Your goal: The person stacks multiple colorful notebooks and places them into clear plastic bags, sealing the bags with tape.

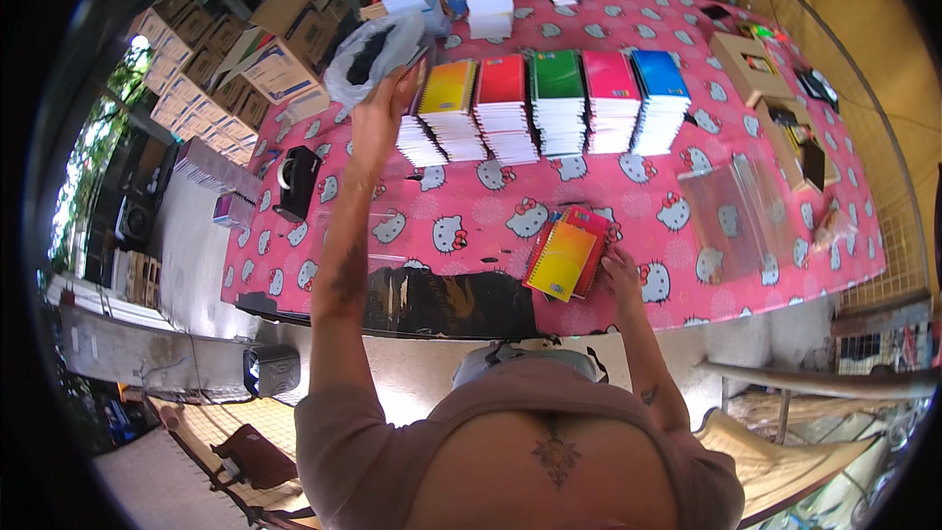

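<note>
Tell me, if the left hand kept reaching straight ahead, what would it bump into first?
Probably the leftmost stack of notebooks at its fingertips; the left hand may already touch it. The grey plastic bag lies just beyond, though depth is unclear.

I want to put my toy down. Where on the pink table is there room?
Bare pink cloth lies between the row of notebook stacks and the small notebook pile, also left of that pile. The row itself and the right edge by the boxes are crowded.
</note>
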Demonstrator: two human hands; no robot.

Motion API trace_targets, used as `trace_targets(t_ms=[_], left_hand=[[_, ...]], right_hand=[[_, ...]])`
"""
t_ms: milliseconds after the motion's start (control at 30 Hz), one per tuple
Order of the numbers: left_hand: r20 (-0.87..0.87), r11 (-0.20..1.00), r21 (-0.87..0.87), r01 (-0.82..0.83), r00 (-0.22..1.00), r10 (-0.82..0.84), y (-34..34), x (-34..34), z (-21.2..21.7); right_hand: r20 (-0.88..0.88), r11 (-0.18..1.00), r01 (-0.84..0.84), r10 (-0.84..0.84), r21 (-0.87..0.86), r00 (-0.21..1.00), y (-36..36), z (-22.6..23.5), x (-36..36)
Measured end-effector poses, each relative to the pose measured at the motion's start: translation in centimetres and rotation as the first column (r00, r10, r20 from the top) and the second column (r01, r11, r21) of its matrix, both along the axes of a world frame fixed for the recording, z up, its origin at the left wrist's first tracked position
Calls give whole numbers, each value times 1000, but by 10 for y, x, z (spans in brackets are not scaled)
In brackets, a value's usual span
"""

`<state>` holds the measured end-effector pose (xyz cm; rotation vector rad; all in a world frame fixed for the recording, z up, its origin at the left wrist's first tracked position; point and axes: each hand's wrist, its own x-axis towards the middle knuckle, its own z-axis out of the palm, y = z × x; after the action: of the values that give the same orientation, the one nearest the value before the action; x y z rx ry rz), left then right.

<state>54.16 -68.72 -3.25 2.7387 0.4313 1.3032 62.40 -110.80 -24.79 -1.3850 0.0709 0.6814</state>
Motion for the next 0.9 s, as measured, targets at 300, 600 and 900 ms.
trace_targets(t_ms=[300, 600, 900], left_hand=[[-509, 840, -128, 528, 692, -512, -259, -45, -158], [-73, 137, -990, -17, 907, -415, -194, -28, -229], [-292, 785, -229, 575, 729, -619, -125, -174, -152]], right_hand=[[-230, 978, 106, -63, 178, 971, 6, -4, -3], [-10, 997, -63, 63, -36, 998, 65, 8, -19], [-356, 861, -281, 443, 423, 822, 102, 74, -79]])
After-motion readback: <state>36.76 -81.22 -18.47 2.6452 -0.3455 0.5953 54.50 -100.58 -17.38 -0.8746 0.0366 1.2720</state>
